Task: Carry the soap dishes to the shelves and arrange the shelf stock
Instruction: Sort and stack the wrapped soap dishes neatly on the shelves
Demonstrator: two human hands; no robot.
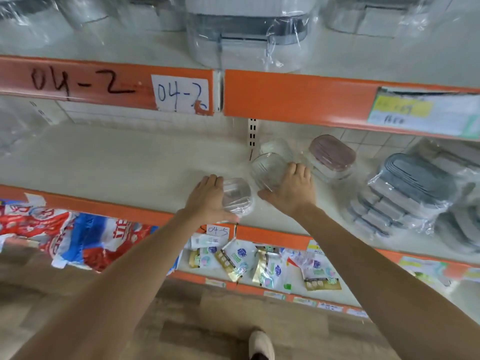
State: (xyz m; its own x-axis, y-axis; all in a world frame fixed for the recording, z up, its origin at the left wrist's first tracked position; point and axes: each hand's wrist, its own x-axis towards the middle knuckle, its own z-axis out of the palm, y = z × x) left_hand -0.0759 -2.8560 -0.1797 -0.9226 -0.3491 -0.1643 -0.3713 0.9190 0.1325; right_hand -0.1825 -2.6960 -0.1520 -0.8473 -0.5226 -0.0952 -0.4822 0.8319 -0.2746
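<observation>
Clear soap dishes [237,197] w/ both hands on shelf [104,157].

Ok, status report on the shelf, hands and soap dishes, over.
Left hand grips clear soap dish at shelf front. Right hand holds second clear dish. Mauve-lidded dish close right; wrapped grey stack beyond.

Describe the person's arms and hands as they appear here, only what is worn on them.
Both forearms are bare right up to the bottom edge of the picture: no sleeves show. The left hand and the right hand wear no gloves, and no watch, bracelet or ring is visible on the wrists or fingers.
</observation>
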